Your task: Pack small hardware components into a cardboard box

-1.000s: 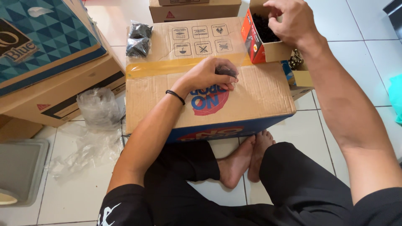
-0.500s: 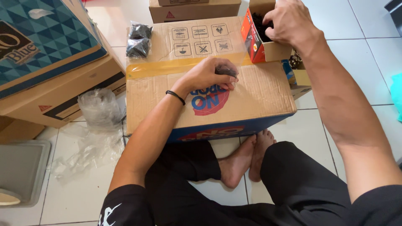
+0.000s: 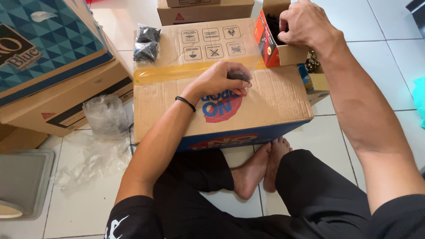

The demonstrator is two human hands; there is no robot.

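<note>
I sit cross-legged on the tiled floor behind a large taped cardboard box (image 3: 274,99). My left hand (image 3: 219,80) rests on its top, fingers closed around a small dark bundle (image 3: 239,76) that looks wrapped in clear plastic. My right hand (image 3: 305,24) is at the box's far right corner, fingers curled over the rim of a small open orange-sided carton (image 3: 271,48) with small black pieces inside. Whether those fingers pinch any piece is hidden.
Two clear packets of black parts (image 3: 146,43) lie on the big box's far left corner. Stacked cartons (image 3: 62,84) stand at left, with crumpled clear plastic bags (image 3: 104,117) on the floor beside them. Another carton (image 3: 203,11) sits beyond, and a grey tray (image 3: 24,181) lies at lower left.
My right hand has shifted slightly at the small carton's opening. My left hand and the dark bundle have stayed put.
</note>
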